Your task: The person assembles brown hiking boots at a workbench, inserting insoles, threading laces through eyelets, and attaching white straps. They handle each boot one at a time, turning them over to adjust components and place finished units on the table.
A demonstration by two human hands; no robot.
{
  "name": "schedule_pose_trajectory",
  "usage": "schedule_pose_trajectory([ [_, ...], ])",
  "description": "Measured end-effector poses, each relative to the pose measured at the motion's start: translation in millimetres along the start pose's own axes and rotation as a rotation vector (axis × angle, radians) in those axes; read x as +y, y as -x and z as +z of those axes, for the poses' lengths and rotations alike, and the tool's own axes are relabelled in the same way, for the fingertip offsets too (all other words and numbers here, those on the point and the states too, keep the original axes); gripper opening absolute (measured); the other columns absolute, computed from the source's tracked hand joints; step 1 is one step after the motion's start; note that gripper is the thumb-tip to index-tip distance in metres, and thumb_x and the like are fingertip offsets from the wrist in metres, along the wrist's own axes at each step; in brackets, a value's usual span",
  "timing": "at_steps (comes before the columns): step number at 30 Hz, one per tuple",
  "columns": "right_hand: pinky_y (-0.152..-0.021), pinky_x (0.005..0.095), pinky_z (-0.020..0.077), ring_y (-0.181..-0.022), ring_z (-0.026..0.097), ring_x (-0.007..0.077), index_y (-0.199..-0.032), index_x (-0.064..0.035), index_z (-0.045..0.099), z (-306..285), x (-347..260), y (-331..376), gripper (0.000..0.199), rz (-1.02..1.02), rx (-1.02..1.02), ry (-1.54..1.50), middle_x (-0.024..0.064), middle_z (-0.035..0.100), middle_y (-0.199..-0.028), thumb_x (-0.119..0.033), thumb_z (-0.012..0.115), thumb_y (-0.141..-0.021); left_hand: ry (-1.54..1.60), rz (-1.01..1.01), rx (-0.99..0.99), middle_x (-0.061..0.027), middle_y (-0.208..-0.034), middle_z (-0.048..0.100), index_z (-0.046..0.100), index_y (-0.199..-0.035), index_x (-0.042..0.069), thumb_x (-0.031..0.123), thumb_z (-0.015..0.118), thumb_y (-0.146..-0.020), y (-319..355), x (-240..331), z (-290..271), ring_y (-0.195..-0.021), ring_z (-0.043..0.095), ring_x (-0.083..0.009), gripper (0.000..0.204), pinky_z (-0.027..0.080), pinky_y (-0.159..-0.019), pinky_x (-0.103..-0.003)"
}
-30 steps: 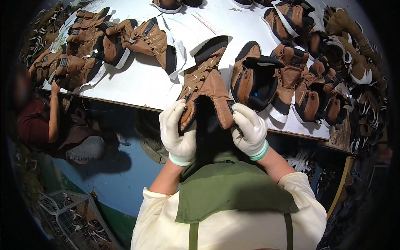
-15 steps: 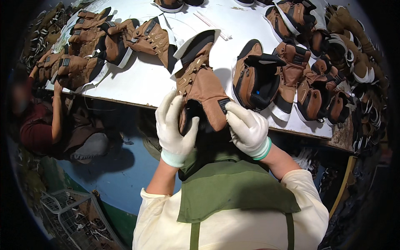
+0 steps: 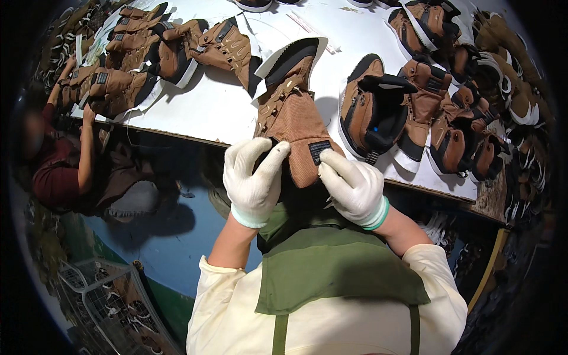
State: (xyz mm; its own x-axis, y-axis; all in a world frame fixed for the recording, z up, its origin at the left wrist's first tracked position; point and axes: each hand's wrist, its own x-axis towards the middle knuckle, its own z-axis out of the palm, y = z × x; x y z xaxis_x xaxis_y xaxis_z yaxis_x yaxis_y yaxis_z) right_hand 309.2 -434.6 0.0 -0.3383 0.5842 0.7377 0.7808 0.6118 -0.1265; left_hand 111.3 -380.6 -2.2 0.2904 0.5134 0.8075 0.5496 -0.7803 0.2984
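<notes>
From where I stand, the person's 2 gloved hands meet at a brown boot (image 3: 293, 109) in the middle of the frame, its black toe aimed at the top and its tongue (image 3: 305, 127) hanging past the front edge of the white surface (image 3: 204, 109). The left hand (image 3: 251, 180) comes up from the lower edge nearly upright, fingers bent, thumb and forefinger raised to the tongue's left side; I can't tell whether that grip is closed on anything. The right hand (image 3: 355, 188) slants in toward the upper left, knuckles up, its grip pinched together on the tongue's right edge, fingertips just beside a black label (image 3: 320, 151). Both forearms angle out from the cream sleeves, the green apron (image 3: 340, 275) between them. Just right of the boot, 1 more boot (image 3: 362, 112) stands on the surface, its dark opening facing us. At the far left, a co-worker (image 3: 56, 174) in dark red reaches up toward other boots (image 3: 121, 89).
</notes>
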Motion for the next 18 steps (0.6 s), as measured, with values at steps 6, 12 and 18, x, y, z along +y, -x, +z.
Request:
schedule_pose_trajectory([
  [6, -0.045, 0.0271, 0.0455, -0.055, 0.058, 0.0163, -0.097, -0.0027, 0.064, 2.7, -1.9, 0.4, 0.028, 0.011, 0.007, -0.021, 0.012, 0.066, -0.105, -0.004, 0.066, -0.069, 0.012, -0.055, 0.092, -0.0094, -0.095, 0.06, 0.066, -0.103, 0.004, -0.01, 0.071, -0.066, 4.7, 2.4, 4.4, -0.086, 0.058, -0.0283, 0.04, 0.048, -0.075, -0.037],
  [12, -0.045, 0.0275, 0.0454, -0.055, 0.058, 0.017, -0.097, -0.0024, 0.064, 3.7, -3.2, 1.5, 0.03, 0.029, 0.015, -0.029, 0.0124, 0.066, -0.103, -0.004, 0.066, -0.068, 0.076, -0.155, 0.095, -0.011, -0.096, 0.059, 0.065, -0.097, 0.004, -0.007, 0.071, -0.068, 5.0, 3.9, 4.2, -0.085, 0.057, -0.0289, 0.032, 0.047, -0.075, -0.037],
  [18, -0.045, 0.0274, 0.0454, -0.055, 0.058, 0.0173, -0.097, -0.0025, 0.064, 3.3, -2.2, 2.4, 0.03, 0.022, 0.011, -0.024, 0.0126, 0.066, -0.103, -0.004, 0.066, -0.067, 0.262, -0.341, 0.01, -0.0124, -0.098, 0.059, 0.065, -0.095, 0.004, 0.0, 0.075, -0.068, 1.8, 9.0, -2.0, -0.089, 0.057, -0.0284, 0.029, 0.046, -0.078, -0.037],
])
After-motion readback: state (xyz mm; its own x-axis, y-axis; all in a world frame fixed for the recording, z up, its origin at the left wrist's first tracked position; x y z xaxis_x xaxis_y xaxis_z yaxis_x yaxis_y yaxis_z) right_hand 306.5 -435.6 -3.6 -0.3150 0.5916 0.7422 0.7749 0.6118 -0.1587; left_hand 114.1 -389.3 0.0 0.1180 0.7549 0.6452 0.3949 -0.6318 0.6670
